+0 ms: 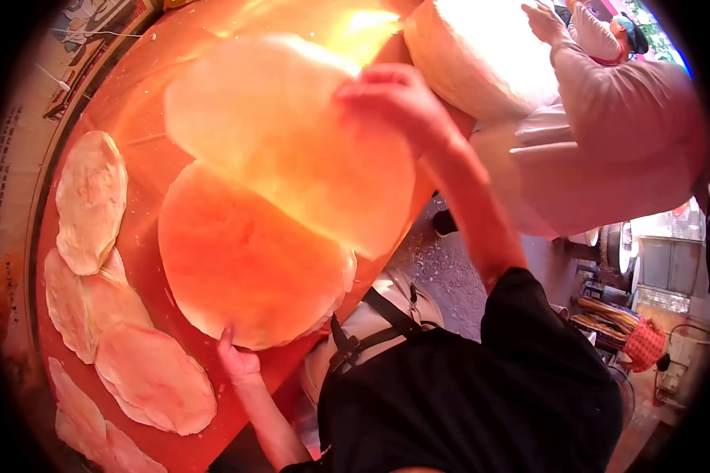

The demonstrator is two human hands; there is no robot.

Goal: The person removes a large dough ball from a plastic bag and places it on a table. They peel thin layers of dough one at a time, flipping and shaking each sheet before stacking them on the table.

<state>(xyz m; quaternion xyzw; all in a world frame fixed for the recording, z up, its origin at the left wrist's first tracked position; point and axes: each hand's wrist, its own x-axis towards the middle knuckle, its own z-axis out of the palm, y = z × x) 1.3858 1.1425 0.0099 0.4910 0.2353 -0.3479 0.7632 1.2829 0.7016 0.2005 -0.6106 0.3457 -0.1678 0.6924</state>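
A thin, pale sheet of dough (292, 134) is raised over the red table, blurred by motion. My right hand (394, 98), also smeared, has its fingers closed at the sheet's far right edge. Below and partly covered by it lies a stack of round flat dough sheets (244, 260). At the near edge of that stack is my left hand (239, 361), its thumb on top of the dough and its other fingers mostly hidden. Several oval flattened dough pieces (156, 377) lie along the table's left side, some overlapping.
The red table (146, 169) has a curved left edge and bits of dough on it. A large pale dough mass (465, 67) sits at the top right, beside another person in light clothing (607, 150). A red basket (644, 344) and metal containers stand at the right.
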